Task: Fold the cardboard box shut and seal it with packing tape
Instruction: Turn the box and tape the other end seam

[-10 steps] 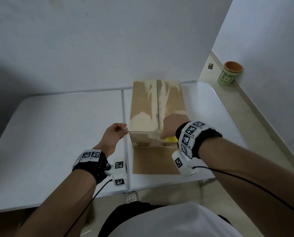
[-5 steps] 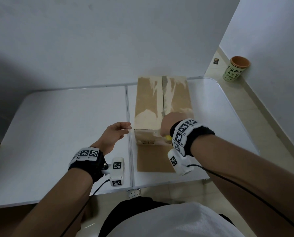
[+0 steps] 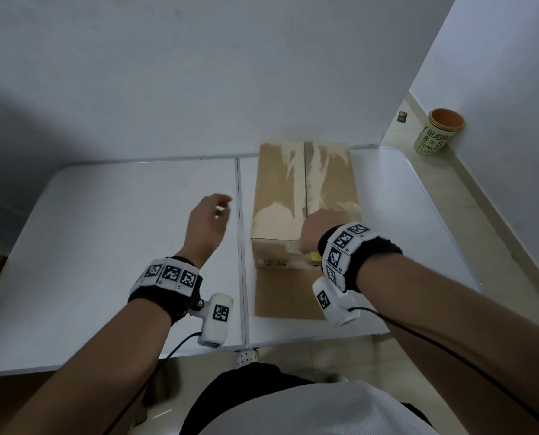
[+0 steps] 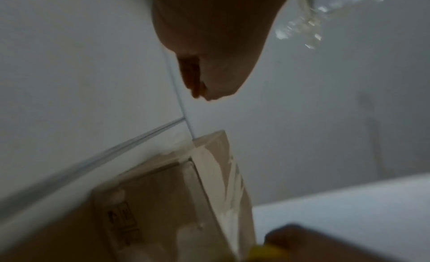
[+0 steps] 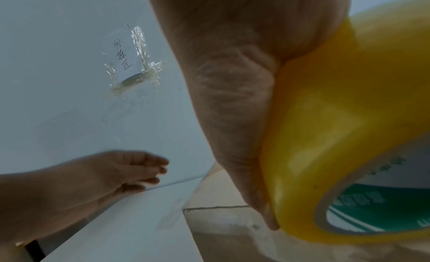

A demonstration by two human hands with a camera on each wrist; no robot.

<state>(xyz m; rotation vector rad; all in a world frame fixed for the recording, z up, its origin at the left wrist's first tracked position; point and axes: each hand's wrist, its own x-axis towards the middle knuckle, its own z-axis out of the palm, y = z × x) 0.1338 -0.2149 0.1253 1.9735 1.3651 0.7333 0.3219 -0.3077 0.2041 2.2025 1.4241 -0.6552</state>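
Observation:
A brown cardboard box (image 3: 280, 189) stands on the white table (image 3: 105, 246), its top flaps folded down and meeting along a centre seam. My right hand (image 3: 312, 227) rests at the box's near top edge and grips a yellow packing tape roll (image 3: 314, 255), which fills the right wrist view (image 5: 325, 137). My left hand (image 3: 211, 215) hovers above the table just left of the box, blurred, with its fingers loosely extended and holding nothing. The right wrist view also shows that left hand (image 5: 130, 170). The left wrist view shows the box (image 4: 163, 192) below the palm.
A flat cardboard sheet (image 3: 283, 293) lies on the table in front of the box. A green cup (image 3: 440, 133) stands on the floor by the right wall. A paper note (image 5: 125, 63) is taped to the wall behind. The table has a centre seam beside the box.
My left hand has let go of its pinch at the box's near left corner, opened, and lifted away to the left. The right hand stays at the box edge with the roll.

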